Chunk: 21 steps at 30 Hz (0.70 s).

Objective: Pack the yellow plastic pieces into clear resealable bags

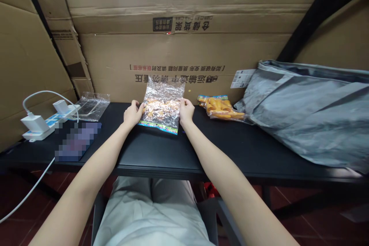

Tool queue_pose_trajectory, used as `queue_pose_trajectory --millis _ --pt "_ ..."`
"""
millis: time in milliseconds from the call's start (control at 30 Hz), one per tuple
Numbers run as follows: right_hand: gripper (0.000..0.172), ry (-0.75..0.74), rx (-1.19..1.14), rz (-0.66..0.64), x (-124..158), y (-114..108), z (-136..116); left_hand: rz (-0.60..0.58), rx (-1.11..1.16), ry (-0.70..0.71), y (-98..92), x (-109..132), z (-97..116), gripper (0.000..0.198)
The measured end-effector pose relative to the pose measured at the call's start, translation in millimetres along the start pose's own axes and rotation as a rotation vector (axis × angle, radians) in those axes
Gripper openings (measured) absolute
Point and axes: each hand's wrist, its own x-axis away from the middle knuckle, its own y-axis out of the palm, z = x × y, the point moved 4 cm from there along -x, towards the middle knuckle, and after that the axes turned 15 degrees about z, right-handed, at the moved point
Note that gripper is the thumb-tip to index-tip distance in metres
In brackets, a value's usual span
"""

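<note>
A clear plastic bag (163, 109) with a colourful printed strip along its near edge is held up over the black table. Orange pieces show through its crinkled, shiny film. My left hand (133, 113) pinches the bag's left side. On the opposite side, my right hand (186, 110) grips the edge with thumb and fingers closed. To the right lies a second bag of orange finger-shaped pieces (219, 108), with a similar printed strip at its top. Glare on the film hides part of what the held bag contains.
A grey fabric bag (311, 111) fills the table's right side. On the left are a white power strip (52, 123) with chargers and cable, an empty-looking clear wrapper (93, 105) and a pixelated dark flat object (77, 141). Printed cardboard (184, 50) stands behind the black table (161, 157).
</note>
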Motion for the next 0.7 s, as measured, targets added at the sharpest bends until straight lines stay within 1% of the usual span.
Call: queue_pose_trajectory --millis 67,133,200,267,333,400,533,633,700 --pt "0.037 0.015 0.011 0.033 -2 -2 0 0.037 -0.002 0.179 -4.7 2 10 0.048" --pt "0.036 0.022 0.012 0.069 -5 -4 -1 0.018 0.034 0.407 -7.7 8 24 0.061" --pt "0.034 0.028 0.002 0.104 -9 -7 -1 -0.072 0.055 0.615 -7.2 18 39 0.072" --pt "0.033 0.06 -0.015 0.137 -12 -9 0 -0.166 0.033 0.784 -3.6 29 51 0.078" --pt "0.032 0.124 -0.039 0.146 -14 -9 2 -0.22 -0.014 0.907 2.1 38 59 0.069" --pt "0.032 0.2 -0.068 0.123 -13 -9 4 -0.23 -0.067 0.973 8.2 44 64 0.06" --pt "0.031 0.329 -0.149 0.07 -7 -6 -1 -0.177 -0.132 1.004 12.7 44 68 0.067" --pt "0.028 0.377 -0.215 0.009 -2 -3 -8 -0.149 -0.15 0.975 7.9 34 69 0.066" --pt "0.025 0.403 -0.249 -0.037 0 -1 -11 -0.132 -0.169 0.913 1.6 22 67 0.064"
